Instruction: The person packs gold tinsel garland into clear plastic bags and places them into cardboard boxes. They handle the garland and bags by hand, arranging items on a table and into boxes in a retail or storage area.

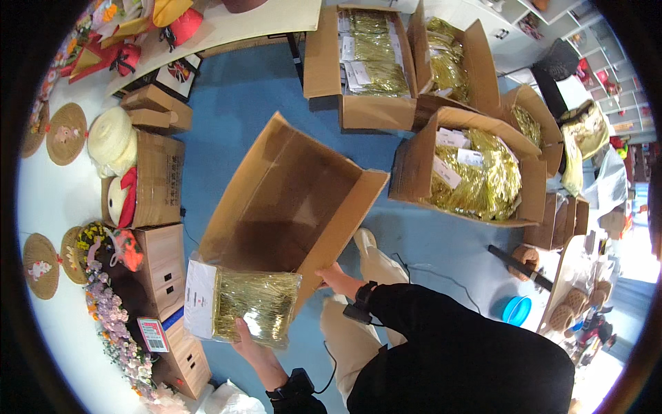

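Observation:
Before me an open cardboard box [289, 191] stands on the blue floor, its shaded inside showing nothing that I can make out. My right hand [339, 279] grips the edge of its near flap. In my left hand [251, 344] is a clear plastic packet of gold tinsel [258, 300], with a white header card [200, 300] that bears writing. The thumb lies across the packet's front; the other fingers are hidden beneath it. The packet overlaps the box's near left end, and whether the two touch I cannot tell.
Cardboard boxes of gold tinsel packets [375, 57] [450, 62] [476, 171] stand at the back and right. Wooden cabinets [160, 269] and a carton [160, 178] line the left. A cable [450, 279] and a blue basin [516, 310] lie at the right. A table [248, 26] stands at the back.

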### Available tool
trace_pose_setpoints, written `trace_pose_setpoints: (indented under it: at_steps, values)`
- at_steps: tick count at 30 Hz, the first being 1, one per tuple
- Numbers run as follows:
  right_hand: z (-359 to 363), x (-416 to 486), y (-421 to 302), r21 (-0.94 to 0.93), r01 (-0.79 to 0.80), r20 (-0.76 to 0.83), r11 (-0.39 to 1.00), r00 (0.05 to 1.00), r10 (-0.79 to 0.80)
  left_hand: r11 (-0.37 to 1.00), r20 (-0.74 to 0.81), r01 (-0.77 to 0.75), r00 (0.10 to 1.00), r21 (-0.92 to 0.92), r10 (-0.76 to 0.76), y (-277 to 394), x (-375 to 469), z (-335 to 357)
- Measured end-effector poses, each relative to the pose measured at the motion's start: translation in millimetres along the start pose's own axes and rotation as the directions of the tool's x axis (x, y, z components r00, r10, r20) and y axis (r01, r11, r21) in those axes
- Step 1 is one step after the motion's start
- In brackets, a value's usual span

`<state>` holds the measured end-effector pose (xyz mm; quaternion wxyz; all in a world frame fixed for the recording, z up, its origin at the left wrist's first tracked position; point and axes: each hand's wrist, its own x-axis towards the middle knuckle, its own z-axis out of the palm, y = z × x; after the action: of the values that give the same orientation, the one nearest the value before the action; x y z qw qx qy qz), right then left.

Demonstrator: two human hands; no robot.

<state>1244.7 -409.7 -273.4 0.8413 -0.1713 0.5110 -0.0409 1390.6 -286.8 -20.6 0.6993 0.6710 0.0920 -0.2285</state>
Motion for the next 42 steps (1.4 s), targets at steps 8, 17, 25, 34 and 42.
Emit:
trace_pose_setpoints:
  at_steps: [8,17,25,34,42]
  values:
    - [27.0,-101.7,146.7,-0.066,0.024,-0.036,0.998,0.999,-0.027,0.994,0.216,-0.110,0.970,-0.019,0.111,20.8,-63.9,-124.2]
    - [-26.0,-325.4,280.0,0.201,0.202,-0.116,0.958,0.976,-0.182,0.993,0.476,-0.048,0.880,0.112,-0.011,71.7,-186.8,-211.0]
    - [-114.8,-478.7,370.6,0.483,0.365,-0.307,0.795,0.922,-0.237,0.964,0.620,-0.101,0.781,0.245,-0.076,25.9,-227.4,-145.8]
    - [-203.7,-497.5,430.0,0.783,0.595,-0.561,0.181,0.801,-0.208,0.940,0.878,-0.151,0.427,0.305,-0.216,-68.7,-391.8,-13.2]
    - [-300.1,-461.5,435.5,0.691,0.696,-0.719,-0.196,0.691,-0.080,0.848,0.883,-0.253,0.200,0.466,-0.425,-142.5,-486.6,84.8]
